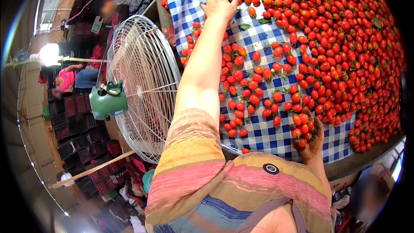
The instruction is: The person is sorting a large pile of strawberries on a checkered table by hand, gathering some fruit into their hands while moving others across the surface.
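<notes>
My left hand (219,6) reaches to the far side of the table, fingers spread over a blue and white checked cloth (269,140). I see nothing held in it; red cherry tomatoes lie just to its right. Close to my body, my right hand (316,141) is cupped around a handful of cherry tomatoes (302,128), its fingertips darkly stained. Loose tomatoes (254,99) are scattered across the cloth between my arms. A large heap of cherry tomatoes (340,39), some with green stems, covers the right side.
A big wire-caged fan (140,86) with a green motor stands left of the table, close to my left arm. Stacked dark crates (79,125) lie beyond it, near a person in pink (65,79). Another person (368,198) is at lower right. A lit bulb (49,55) hangs at left.
</notes>
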Available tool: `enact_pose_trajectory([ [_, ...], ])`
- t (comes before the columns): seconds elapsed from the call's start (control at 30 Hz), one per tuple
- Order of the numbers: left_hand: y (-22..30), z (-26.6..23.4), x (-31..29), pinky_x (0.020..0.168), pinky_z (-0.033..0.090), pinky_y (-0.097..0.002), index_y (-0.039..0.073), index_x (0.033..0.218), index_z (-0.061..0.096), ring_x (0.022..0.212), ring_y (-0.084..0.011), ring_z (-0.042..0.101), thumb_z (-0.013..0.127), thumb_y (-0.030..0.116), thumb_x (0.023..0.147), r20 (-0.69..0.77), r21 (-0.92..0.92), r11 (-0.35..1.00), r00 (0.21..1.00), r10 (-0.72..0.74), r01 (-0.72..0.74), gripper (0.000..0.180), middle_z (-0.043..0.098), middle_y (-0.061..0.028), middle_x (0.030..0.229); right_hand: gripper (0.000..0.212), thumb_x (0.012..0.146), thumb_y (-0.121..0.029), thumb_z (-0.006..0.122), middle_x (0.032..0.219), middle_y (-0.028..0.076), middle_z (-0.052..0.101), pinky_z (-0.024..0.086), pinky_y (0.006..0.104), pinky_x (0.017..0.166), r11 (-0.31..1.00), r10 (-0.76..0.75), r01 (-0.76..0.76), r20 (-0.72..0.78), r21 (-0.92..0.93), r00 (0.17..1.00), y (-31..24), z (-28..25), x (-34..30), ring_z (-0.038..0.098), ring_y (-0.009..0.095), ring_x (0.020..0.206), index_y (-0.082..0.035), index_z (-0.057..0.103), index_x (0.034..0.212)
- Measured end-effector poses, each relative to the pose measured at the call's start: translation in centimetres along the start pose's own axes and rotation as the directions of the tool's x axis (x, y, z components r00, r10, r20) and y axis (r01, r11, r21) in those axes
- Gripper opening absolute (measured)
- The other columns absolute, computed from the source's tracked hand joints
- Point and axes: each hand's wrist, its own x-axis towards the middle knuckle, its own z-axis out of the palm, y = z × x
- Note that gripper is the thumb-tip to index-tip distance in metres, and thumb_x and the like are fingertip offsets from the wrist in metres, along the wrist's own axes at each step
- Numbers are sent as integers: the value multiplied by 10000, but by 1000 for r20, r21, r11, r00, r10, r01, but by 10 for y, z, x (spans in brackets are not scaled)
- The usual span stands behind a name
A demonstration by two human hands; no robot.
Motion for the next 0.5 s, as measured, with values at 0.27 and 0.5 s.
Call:
enact_pose_trajectory([
  [0.27, -50, 26, -101, 1088, 261, -645, 157, 1415, 475, 1349, -380, 442, 480, 492, 958, 29, -59, 940, 942, -335, 336, 567, 472, -227, 1421, 482, 991, -388, 550, 1200, 200, 600, 643, 401, 543, 998, -61, 60, 29, 22, 998, -5, -2, -4, 642, 368, 1045, -92, 507, 1368],
  [0.5, -47, -17, -297, 1101, 235, -708, 173, 1502, 413, 1447, -471, 255, 522, 520, 960, 199, -41, 955, 939, -279, 293, 652, 262, -262, 1576, 530, 985, -448, 553, 1203, 155, 579, 622, 378, 520, 1000, 4, -6, 158, 13, 987, 5, 9, -15, 625, 346, 1002, -100, 500, 1382],
])
